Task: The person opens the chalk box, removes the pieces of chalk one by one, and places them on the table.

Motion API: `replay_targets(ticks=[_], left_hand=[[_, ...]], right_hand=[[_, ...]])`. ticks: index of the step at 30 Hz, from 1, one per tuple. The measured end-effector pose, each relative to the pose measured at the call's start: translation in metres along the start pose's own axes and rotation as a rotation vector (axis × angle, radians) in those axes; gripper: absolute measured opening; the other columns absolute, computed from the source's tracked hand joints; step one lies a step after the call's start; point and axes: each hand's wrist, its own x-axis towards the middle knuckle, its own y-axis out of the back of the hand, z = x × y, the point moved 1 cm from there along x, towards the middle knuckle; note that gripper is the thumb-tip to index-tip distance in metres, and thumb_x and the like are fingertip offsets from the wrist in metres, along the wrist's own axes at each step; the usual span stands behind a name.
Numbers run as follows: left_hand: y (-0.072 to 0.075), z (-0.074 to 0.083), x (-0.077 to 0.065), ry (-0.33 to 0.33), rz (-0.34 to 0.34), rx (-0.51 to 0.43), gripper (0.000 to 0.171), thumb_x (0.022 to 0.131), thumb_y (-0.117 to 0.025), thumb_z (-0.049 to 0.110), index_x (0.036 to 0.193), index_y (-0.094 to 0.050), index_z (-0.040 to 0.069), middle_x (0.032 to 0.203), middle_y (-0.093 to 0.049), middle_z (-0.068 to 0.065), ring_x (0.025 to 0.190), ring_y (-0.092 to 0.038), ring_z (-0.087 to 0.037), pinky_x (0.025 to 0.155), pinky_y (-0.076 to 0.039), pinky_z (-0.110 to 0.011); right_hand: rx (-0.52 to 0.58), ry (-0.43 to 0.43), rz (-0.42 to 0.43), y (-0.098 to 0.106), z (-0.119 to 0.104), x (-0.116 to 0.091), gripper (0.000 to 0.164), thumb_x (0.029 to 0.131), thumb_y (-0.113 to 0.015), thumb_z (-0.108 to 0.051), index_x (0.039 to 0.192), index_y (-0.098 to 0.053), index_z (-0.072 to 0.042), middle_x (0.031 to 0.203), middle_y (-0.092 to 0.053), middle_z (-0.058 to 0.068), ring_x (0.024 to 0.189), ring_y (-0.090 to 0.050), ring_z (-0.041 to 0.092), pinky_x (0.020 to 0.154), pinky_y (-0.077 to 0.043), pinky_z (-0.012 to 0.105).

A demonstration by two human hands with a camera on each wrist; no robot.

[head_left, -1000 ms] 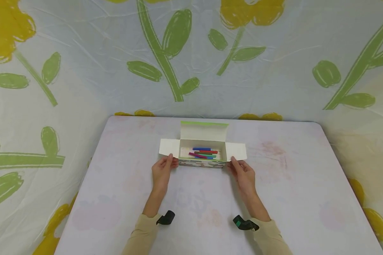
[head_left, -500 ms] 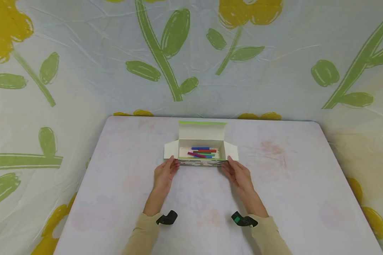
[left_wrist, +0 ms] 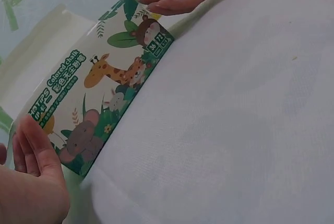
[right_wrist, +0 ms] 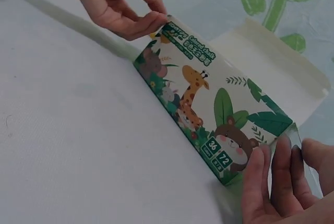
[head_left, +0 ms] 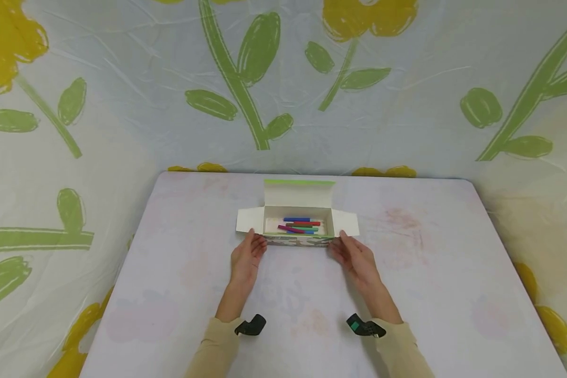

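Note:
An open cardboard box [head_left: 297,241] labelled colored chalk stands on the table, its front printed with cartoon animals. Several coloured chalk sticks [head_left: 302,223] lie loose inside. In the head view my left hand [head_left: 245,257] pinches the left side flap [head_left: 250,219] at its front edge, thumb on top and fingers below. My right hand [head_left: 359,260] holds the right side flap [head_left: 346,222] the same way. The left wrist view shows the printed box front [left_wrist: 104,88] between both hands. In the right wrist view the right fingers [right_wrist: 282,177] are beside the box's end.
The box's long lid [head_left: 299,193] stands raised at the back, with a green edge. A pale patterned cloth covers the table [head_left: 193,294]. Flower-printed sheets [head_left: 146,79] hang behind and at both sides. Each wrist wears a black camera [head_left: 251,325].
Both side flaps tilted inward about half a second ago and have now spread partly outward again. My hands moved with them, still at the flaps. The chalk sticks have stayed put in the box.

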Motion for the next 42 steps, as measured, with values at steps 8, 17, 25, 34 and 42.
replay_targets(ticks=[8,17,25,34,42], left_hand=[[-0.007,-0.001,-0.006,-0.034,-0.017,0.121,0.034,0.096,-0.076,0.029,0.096,-0.067,-0.004,0.084,-0.067,-0.008,0.072,-0.065,-0.015,0.068,-0.058,-0.023],[-0.009,-0.005,-0.007,-0.015,-0.046,0.221,0.043,0.093,-0.079,0.033,0.101,-0.069,-0.008,0.084,-0.071,-0.008,0.072,-0.068,-0.014,0.067,-0.058,-0.023],[-0.011,-0.004,-0.008,-0.009,-0.074,0.272,0.043,0.096,-0.075,0.033,0.103,-0.07,-0.009,0.085,-0.073,-0.009,0.073,-0.069,-0.013,0.069,-0.059,-0.023],[-0.012,-0.004,-0.008,-0.017,-0.073,0.299,0.045,0.097,-0.075,0.034,0.102,-0.071,-0.01,0.085,-0.074,-0.01,0.072,-0.069,-0.014,0.069,-0.059,-0.023],[-0.013,-0.003,-0.009,-0.008,-0.05,0.295,0.046,0.098,-0.074,0.034,0.104,-0.07,-0.012,0.084,-0.074,-0.01,0.071,-0.069,-0.013,0.068,-0.059,-0.023]], right_hand=[[-0.101,0.103,0.02,-0.003,-0.006,-0.007,0.029,0.099,-0.07,-0.036,0.103,-0.068,-0.007,0.095,-0.075,0.0,0.096,-0.073,0.013,0.096,-0.056,0.032],[-0.359,0.209,-0.076,-0.007,-0.005,-0.015,0.046,0.099,-0.07,-0.036,0.116,-0.065,0.006,0.099,-0.072,0.004,0.096,-0.069,0.014,0.091,-0.059,0.03],[-0.453,0.316,-0.142,-0.018,-0.01,-0.024,0.04,0.1,-0.07,-0.03,0.115,-0.066,0.007,0.103,-0.075,0.013,0.096,-0.073,0.017,0.089,-0.06,0.032],[-0.625,0.489,-0.152,-0.036,-0.025,-0.027,0.031,0.099,-0.072,-0.027,0.114,-0.069,0.0,0.107,-0.073,0.019,0.091,-0.071,0.017,0.085,-0.059,0.025],[-0.773,0.679,-0.192,-0.051,-0.035,-0.02,0.023,0.1,-0.071,-0.019,0.116,-0.07,-0.003,0.11,-0.071,0.012,0.101,-0.067,0.021,0.088,-0.053,0.015]])
